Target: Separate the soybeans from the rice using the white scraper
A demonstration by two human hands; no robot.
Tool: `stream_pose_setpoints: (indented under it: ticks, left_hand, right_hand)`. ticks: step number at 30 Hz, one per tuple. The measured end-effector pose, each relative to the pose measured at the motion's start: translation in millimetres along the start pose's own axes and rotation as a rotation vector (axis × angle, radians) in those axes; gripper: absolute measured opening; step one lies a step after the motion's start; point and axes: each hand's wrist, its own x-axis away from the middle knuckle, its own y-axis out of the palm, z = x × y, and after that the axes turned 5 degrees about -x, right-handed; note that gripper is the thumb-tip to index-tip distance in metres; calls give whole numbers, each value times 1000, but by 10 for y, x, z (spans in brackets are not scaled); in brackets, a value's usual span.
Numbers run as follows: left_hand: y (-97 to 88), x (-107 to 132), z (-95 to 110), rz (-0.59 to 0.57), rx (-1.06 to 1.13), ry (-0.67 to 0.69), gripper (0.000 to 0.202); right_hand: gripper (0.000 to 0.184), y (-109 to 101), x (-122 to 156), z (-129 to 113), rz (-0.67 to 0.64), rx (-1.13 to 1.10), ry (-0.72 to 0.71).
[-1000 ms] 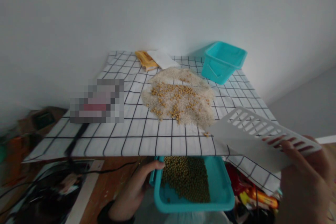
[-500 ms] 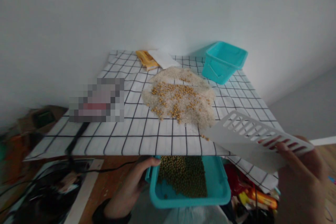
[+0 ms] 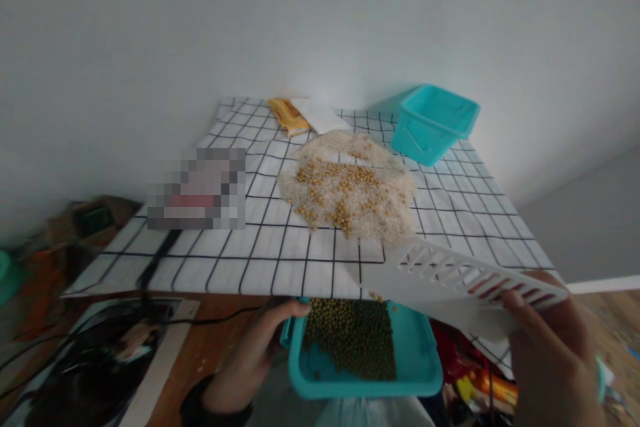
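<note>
My left hand [image 3: 253, 363] grips the left rim of a teal tray [image 3: 420, 363] held just below the table's front edge; the tray holds a heap of greenish-yellow beans [image 3: 353, 337]. My right hand [image 3: 555, 347] holds a white slotted plastic scoop [image 3: 450, 277], tilted with its front lip over the tray. One or two beans lie at the scoop's lip. On the checked cloth [image 3: 280, 253] sits a pile of rice mixed with yellow beans [image 3: 350, 187], just beyond the scoop.
A second teal basket [image 3: 433, 123] stands at the back right of the table. An orange packet [image 3: 287, 115] and white paper [image 3: 320, 117] lie at the back. A blurred-out object [image 3: 197, 188] rests at left. Cables and clutter lie below left, colourful packets below right.
The scoop has moved left and down from the pile's edge to over the tray. The tray has shifted slightly under the table edge.
</note>
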Motion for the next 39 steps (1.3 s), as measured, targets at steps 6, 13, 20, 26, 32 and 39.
stream_pose_setpoints:
  ticks: [6,13,20,26,32,39]
  left_hand:
    - [20,27,69,41,-11,39,31]
    - [40,56,-89,56,-87,176,43]
    - [102,-26,-38,107,112,-39,15]
    - [179,-97,143,104,275,-242,15]
    - [111,-36,68,96,239,-169,9]
    - [111,-30,-42,95,166,-88,15]
  right_hand:
    - [12,186,27,-62,11,-15,4]
    - [29,340,-255,201,-115,31,-112]
    - [28,440,-499,347,45,-98,-170]
    - [24,526,-516,335,34,-110,-246]
    - [24,570,-471,271,12,-108,-269]
    - [23,616,-483,307,-39,-115,-264]
